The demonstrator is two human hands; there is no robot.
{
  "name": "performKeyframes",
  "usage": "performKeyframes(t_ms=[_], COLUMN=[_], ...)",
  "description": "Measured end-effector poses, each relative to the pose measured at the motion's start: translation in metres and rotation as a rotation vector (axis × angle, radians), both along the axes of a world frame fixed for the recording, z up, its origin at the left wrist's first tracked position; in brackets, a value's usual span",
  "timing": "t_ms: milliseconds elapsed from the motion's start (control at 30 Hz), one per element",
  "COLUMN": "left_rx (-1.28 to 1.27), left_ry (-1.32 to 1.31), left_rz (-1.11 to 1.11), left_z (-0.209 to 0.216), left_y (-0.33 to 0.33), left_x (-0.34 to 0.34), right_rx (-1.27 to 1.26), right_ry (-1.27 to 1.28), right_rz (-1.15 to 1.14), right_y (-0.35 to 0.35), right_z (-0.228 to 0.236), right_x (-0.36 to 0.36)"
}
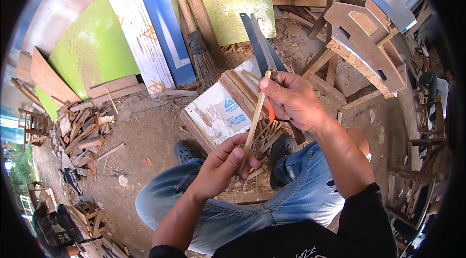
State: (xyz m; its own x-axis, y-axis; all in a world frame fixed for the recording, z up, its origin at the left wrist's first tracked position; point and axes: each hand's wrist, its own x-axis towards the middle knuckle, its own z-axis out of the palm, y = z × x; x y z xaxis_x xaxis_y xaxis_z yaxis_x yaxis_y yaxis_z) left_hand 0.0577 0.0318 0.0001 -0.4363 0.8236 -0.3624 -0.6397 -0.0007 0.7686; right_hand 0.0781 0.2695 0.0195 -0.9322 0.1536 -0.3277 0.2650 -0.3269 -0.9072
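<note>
A thin pale wood strip slants upward between my two hands. My left hand pinches its lower part between thumb and fingers. Near the upper end, my right thumb presses the strip. My right hand is also closed on a long knife with a grey blade pointing away from me; its dark handle shows below the hand. Behind that blade is a wider dark blade, partly hidden. An orange piece hangs by my right fingers; what it belongs to is unclear.
A low board-topped wooden block stands before my feet, with split sticks beside it. Scrap wood is piled left. A broom leans against panels behind. A wooden frame sits at the right.
</note>
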Motion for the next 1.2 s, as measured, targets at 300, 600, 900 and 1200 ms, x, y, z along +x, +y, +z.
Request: performKeyframes(t_ms=[300, 600, 900, 1200], left_rx=[-0.097, -0.085, -0.06, -0.036], left_ry=[-0.004, -0.01, 0.036, 0.04], left_rz=[0.229, 0.23, 0.23, 0.183], left_z=[-0.003, -0.002, 0.004, 0.005], left_y=[-0.001, -0.007, -0.002, -0.011], left_x=[-0.013, -0.016, -0.02, -0.01], right_rx=[0.82, 1.308, 1.483, 1.285], right_ry=[0.176, 0.396, 0.491, 0.039], right_rz=[0.023, 0.246, 0.167, -0.244], right_y=[-0.026, -0.048, -0.03, 0.022], right_z=[-0.01, -0.023, -0.028, 0.006], right_x=[0.011, 0.016, 0.009, -0.008])
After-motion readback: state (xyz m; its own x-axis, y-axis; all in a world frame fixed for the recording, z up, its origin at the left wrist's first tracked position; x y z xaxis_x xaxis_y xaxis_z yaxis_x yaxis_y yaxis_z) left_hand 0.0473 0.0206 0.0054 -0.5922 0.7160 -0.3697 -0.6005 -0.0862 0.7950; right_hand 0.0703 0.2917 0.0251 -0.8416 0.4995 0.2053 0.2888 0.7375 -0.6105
